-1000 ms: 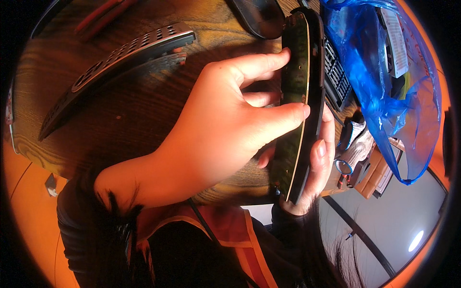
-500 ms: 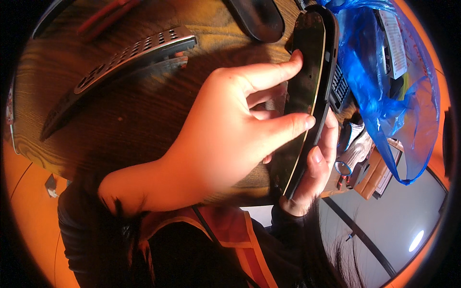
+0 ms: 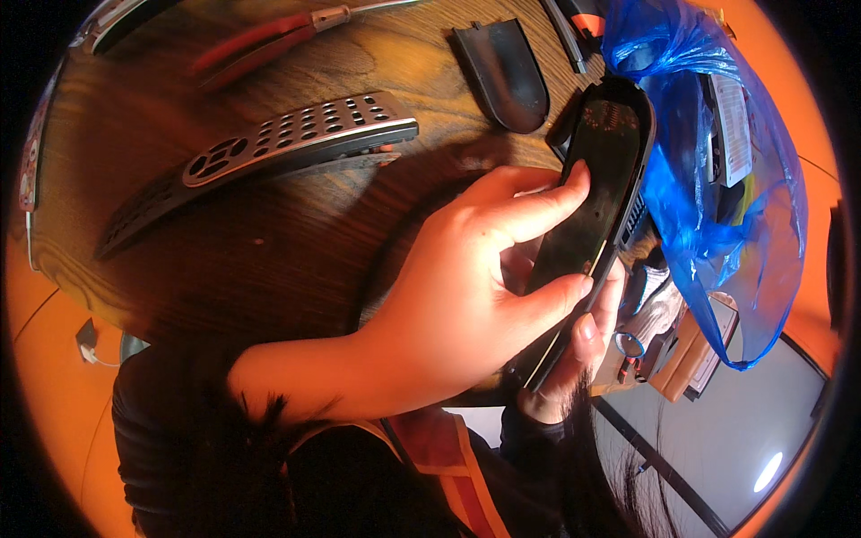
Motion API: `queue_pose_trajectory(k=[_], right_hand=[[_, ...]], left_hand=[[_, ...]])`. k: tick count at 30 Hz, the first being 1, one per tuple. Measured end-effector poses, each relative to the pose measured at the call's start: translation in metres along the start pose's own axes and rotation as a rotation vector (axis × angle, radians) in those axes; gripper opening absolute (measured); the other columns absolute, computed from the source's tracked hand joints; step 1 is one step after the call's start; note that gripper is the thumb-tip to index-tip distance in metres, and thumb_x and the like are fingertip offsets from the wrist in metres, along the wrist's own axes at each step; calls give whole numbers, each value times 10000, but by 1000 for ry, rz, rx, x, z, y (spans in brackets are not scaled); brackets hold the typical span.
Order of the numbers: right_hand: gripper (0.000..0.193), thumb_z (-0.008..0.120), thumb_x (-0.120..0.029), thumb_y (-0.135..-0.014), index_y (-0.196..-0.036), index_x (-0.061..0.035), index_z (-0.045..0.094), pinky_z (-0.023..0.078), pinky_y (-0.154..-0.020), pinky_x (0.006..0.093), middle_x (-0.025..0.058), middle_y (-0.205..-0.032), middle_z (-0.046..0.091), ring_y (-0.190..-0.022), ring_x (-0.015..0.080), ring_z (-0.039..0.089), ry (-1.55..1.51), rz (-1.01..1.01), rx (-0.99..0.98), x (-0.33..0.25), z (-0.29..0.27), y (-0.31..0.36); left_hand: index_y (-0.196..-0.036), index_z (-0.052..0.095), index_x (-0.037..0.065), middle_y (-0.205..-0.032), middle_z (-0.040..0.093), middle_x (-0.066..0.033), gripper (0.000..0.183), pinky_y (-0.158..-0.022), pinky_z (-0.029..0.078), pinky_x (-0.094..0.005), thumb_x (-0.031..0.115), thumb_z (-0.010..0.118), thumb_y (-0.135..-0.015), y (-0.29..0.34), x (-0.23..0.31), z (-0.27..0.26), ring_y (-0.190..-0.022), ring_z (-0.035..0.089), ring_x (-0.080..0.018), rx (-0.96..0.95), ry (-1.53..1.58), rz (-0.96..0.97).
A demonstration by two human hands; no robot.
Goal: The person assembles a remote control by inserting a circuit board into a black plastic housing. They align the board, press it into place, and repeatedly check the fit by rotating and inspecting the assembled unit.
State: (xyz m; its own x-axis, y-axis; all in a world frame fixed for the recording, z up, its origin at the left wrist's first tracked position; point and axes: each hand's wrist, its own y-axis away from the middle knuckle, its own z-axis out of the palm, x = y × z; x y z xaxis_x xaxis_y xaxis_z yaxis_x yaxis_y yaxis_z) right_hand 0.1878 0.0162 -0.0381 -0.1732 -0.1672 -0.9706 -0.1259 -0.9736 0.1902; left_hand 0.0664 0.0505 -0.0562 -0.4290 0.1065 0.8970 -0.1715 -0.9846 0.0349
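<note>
In the middle right, my left hand (image 3: 466, 287) grips a long dark green circuit board (image 3: 596, 170) by its two edges, with the thumb on the near edge. The board lies along a black remote-control shell (image 3: 647, 121); whether it is fully seated in it cannot be made out. My right hand (image 3: 578, 359) is closed round the lower end of the shell from the right, its thumb on the side. To the left, the silver-and-black remote faceplate (image 3: 314, 130) with several button holes rests on the table. A black battery cover (image 3: 507, 76) lies beyond my hands.
A red-handled screwdriver (image 3: 269, 45) lies at the back left of the dark wooden table (image 3: 215, 287). On the right stands a blue plastic bag (image 3: 682, 179) with a white-labelled item inside. Near it are a round-lensed item (image 3: 630, 344) and a brown box (image 3: 686, 363).
The view has shifted, so the table things appear lower and more of the battery cover and screwdriver shows. Both hands keep their hold on the board and shell.
</note>
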Motion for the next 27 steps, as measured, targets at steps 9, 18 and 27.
queue_pose_trajectory(k=[9,18,27], right_hand=[[668,611,-323,-744,-1249,-27,289,427,-858,401,157,-1195,420,-1020,287,502,-51,35,-10,-2,3,2],[582,499,-346,-766,-1206,12,373,421,-875,377,187,-1131,487,-997,275,524,-242,239,-60,2,-16,7],[700,667,-204,-723,-1261,40,291,402,-893,314,141,-1151,487,-1027,211,510,59,73,-214,-2,-7,8]], left_hand=[[-1196,457,6,-996,508,-120,600,-730,439,-254,-35,653,-630,-3,-4,2,-847,526,-166,96,63,51],[-1263,168,34,-1040,523,-134,847,-801,428,-316,-17,717,-620,-5,5,0,-922,535,-170,154,43,54],[-1133,432,19,-933,569,-41,473,-734,448,-237,-39,642,-713,-9,1,-3,-826,550,-90,-63,375,-212]])
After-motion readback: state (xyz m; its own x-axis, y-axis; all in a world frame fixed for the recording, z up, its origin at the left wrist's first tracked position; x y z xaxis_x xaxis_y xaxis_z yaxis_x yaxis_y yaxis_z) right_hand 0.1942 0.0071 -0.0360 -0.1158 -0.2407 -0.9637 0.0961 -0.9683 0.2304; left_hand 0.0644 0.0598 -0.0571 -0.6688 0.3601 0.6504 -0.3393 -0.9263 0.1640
